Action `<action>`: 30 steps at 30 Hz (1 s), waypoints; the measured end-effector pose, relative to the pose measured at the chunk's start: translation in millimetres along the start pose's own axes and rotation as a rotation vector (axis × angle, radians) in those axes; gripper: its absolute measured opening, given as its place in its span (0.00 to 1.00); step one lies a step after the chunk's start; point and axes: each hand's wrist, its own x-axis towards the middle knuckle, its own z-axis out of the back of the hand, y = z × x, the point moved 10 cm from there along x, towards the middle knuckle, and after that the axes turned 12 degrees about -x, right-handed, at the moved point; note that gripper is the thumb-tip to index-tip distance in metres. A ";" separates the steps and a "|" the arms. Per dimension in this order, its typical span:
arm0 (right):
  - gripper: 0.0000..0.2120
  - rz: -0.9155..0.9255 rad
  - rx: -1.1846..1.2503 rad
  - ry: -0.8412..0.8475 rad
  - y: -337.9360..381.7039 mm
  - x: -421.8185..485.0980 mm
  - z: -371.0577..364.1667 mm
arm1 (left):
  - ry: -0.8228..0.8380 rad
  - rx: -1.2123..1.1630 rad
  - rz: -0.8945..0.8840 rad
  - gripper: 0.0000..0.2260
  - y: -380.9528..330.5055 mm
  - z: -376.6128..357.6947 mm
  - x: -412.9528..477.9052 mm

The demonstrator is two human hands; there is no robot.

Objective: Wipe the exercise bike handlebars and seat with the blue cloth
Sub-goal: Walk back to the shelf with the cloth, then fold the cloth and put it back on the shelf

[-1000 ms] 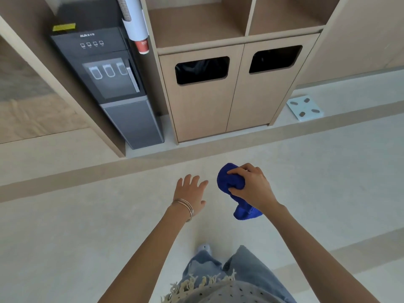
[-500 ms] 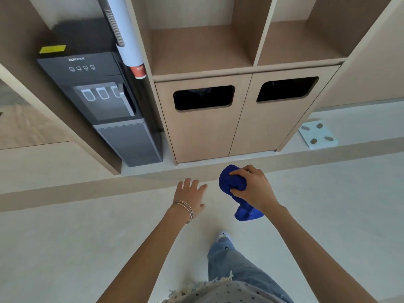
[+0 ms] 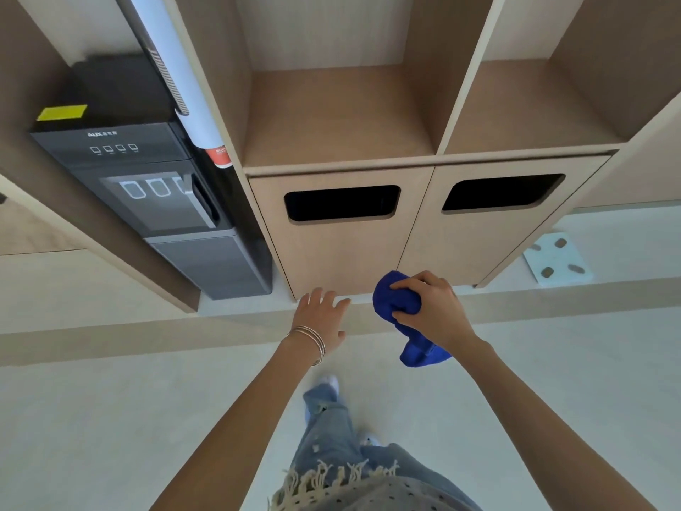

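Above floor [image 3: 110,400]: blue cloth [image 3: 396,302] bunched, tail dangling, in right hand [image 3: 436,313] fingers [image 3: 414,284]; left hand [image 3: 324,320] fingers spread.

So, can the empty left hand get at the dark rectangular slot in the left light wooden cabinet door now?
Probably yes. The left hand is open and holds nothing, and nothing stands between it and the dark rectangular slot; it would need to rise and stretch forward.

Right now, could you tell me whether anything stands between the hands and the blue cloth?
Nothing visible does: the right hand grips the blue cloth, and the open left hand hovers beside it, apart. No exercise bike is in view, so the cloth's path there cannot be judged.
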 end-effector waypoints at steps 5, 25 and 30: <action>0.19 -0.010 -0.013 -0.021 -2.8 60.3 11.5 | -0.028 -0.010 -0.035 0.27 16.0 32.4 54.2; 0.20 0.053 0.161 -0.157 43.2 270.8 81.3 | -0.257 -0.177 -0.168 0.26 83.5 191.2 210.9; 0.23 0.098 0.200 -0.139 40.5 304.7 86.6 | -0.310 -0.459 -0.141 0.21 87.5 211.4 231.5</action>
